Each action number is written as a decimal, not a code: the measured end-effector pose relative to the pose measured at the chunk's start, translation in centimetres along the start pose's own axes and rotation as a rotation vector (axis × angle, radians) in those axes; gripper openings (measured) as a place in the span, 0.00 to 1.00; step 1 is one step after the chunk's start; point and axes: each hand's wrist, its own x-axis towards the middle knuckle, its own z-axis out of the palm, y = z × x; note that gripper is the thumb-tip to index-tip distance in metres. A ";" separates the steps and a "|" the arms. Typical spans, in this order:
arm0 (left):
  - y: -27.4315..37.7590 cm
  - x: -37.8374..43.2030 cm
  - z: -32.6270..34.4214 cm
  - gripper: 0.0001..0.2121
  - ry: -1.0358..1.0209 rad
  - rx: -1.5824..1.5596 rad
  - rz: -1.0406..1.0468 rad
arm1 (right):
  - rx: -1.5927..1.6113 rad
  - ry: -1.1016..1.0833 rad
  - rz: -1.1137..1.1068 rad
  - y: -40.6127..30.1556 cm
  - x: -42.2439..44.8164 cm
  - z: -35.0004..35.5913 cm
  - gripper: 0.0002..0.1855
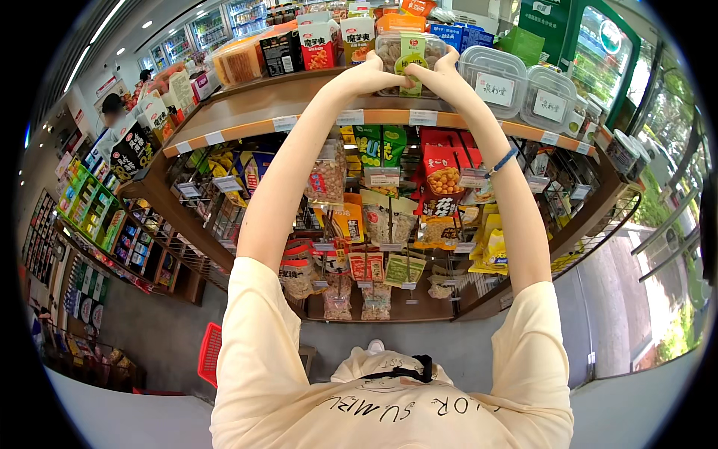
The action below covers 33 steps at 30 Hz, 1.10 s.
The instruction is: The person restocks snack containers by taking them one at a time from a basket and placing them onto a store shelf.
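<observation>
Both my arms reach forward to the top of a wooden store shelf (252,109). Between my hands is a clear plastic box of brown snacks (387,47) with a green label. My left hand (373,76) grips its left side, thumb across the front. On the opposite side my right hand (437,73) holds it the same way, a blue band on that wrist. Whether the box rests on the shelf or is lifted cannot be told. Right of it stand two clear lidded containers, a larger one (493,84) and a smaller one (548,100), both bearing white labels.
A red snack carton (320,45) and a pack of sliced bread or cake (238,62) stand to the left. Below the shelf edge, snack bags (390,219) hang on hooks. A red basket (210,353) is at lower left. A person (112,123) stands farther back.
</observation>
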 end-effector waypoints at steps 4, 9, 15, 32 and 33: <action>-0.2 0.7 0.4 0.41 -0.042 -0.031 0.022 | -0.125 0.061 -0.084 1.3 0.6 0.2 0.60; -0.3 0.6 0.1 0.40 -0.107 -0.060 -0.037 | -0.186 0.052 -0.078 1.0 0.6 0.4 0.61; 0.1 0.2 0.3 0.45 -0.067 -0.041 0.020 | -0.133 -0.001 -0.032 0.9 0.7 -0.1 0.62; -0.3 0.4 -0.3 0.49 -0.061 0.074 0.065 | -0.228 0.108 -0.143 -0.4 -0.6 0.6 0.60; -0.4 0.3 -0.6 0.48 -0.029 0.114 0.089 | -0.164 0.118 -0.183 -0.6 -1.1 0.4 0.59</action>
